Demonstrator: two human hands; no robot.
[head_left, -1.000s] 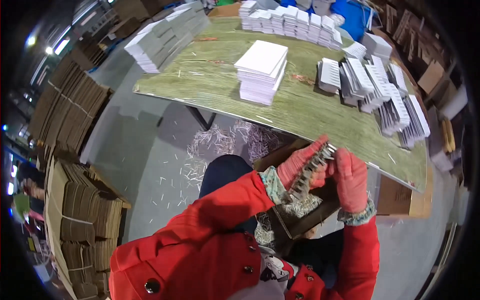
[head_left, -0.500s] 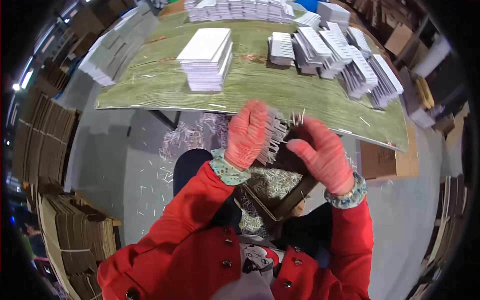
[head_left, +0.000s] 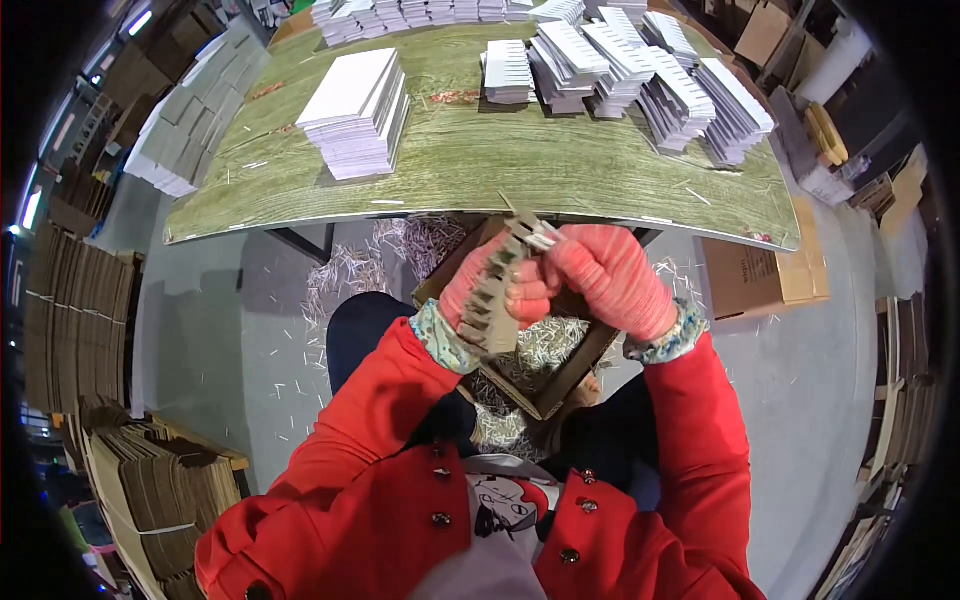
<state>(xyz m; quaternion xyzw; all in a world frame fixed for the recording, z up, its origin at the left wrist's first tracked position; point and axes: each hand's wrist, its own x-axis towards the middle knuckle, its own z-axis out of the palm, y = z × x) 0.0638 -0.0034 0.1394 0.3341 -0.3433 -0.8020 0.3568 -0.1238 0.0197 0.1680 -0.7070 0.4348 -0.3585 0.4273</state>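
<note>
My left hand, in a pink-red knit glove, is wrapped round a stack of notched card. The stack is tilted, with its comb-like slots along the left edge and a grey-brown face showing. At its far end, my right hand, gloved alike, is closed with fingertips pinched on thin white paper strips. Just below both hands, an open cardboard box stands between my knees. White paper scraps lie inside it.
Ahead stands a green wood-grain table bearing a tall pile of white sheets and several notched white stacks. A brown carton is under its right end. Bundled flat cardboard lines the left. Scraps litter the floor.
My left hand has turned the notched stack over, so its slots now face left. My right hand has moved left, closing from spread fingers into a pinch at the stack's far end.
</note>
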